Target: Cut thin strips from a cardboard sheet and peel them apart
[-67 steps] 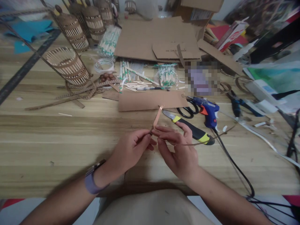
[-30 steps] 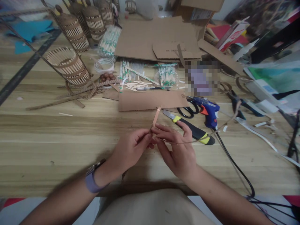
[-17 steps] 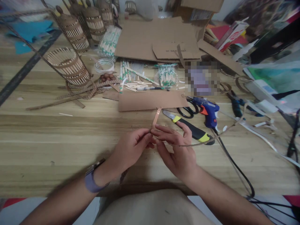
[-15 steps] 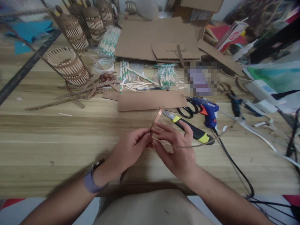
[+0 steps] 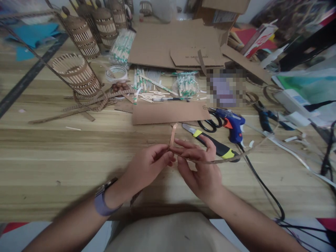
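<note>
My left hand (image 5: pixel 151 161) is closed in a pinch on a thin brown cardboard strip (image 5: pixel 223 161). From my fingertips a short shiny copper-coloured end (image 5: pixel 172 134) sticks up, while the long part runs out to the right. My right hand (image 5: pixel 201 168) lies along that long part, which passes between its thumb and fingers. Just beyond my right fingers is a black-and-yellow utility knife (image 5: pixel 212 143), its blade pointing left. A flat cardboard piece (image 5: pixel 168 113) lies in front of both hands.
A blue glue gun (image 5: pixel 233 126) with a trailing black cord is at right, beside black-handled scissors (image 5: pixel 210 124). Small sticks (image 5: pixel 153 95) and a white tape roll (image 5: pixel 116 74) lie behind. Lantern-like stick baskets (image 5: pixel 77 73) stand back left; cardboard sheets (image 5: pixel 168 42) fill the back.
The strip has turned in my fingers: its short end now points more upright, and the long part stretches further right. My right hand has shifted slightly right, away from my left.
</note>
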Demonstrator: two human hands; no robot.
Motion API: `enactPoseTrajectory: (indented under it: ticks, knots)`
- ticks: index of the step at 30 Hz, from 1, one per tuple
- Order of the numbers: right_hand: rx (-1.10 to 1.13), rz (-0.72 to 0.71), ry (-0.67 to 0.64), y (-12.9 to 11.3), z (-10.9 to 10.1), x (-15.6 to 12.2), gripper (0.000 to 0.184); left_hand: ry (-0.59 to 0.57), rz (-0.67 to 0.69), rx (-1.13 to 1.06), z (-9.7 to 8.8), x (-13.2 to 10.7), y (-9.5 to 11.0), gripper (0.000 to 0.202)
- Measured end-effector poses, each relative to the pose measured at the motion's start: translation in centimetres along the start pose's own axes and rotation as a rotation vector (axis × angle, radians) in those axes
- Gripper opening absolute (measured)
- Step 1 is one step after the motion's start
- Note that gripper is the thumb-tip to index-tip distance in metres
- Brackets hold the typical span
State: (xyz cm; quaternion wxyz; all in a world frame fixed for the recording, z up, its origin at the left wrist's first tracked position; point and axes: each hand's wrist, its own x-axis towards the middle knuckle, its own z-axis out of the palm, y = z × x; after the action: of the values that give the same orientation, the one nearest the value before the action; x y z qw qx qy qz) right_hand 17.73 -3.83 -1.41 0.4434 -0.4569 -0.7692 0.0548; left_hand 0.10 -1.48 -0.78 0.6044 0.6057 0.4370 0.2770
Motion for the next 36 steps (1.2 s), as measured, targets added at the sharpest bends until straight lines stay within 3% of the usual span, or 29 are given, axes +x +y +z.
enactPoseTrajectory:
  ticks: [7,14,19,29,36]
  knots:
    - [-0.112,-0.051,-0.027,0.06,0.09,0.35,0.021,0.042,0.003,0.045,-0.08,0.28,0.1,0.031]
    - [-0.071,-0.057,-0.026,0.08,0.06,0.2,0.025,0.06,0.026,0.126,0.01,-0.05,0.03,0.029]
    - [-0.015,0.019,-0.005,0.01,0.03,0.09,0.027,0.046,0.012,0.061,-0.04,-0.12,-0.12,0.028]
    - [-0.072,-0.042,-0.048,0.12,0.02,0.29,0.019,0.056,0.031,0.064,-0.06,0.25,0.1,0.028]
    - [-0.018,0.036,-0.017,0.0,0.03,0.2,0.02,0.03,0.005,0.022,0.09,0.07,-0.24,0.029]
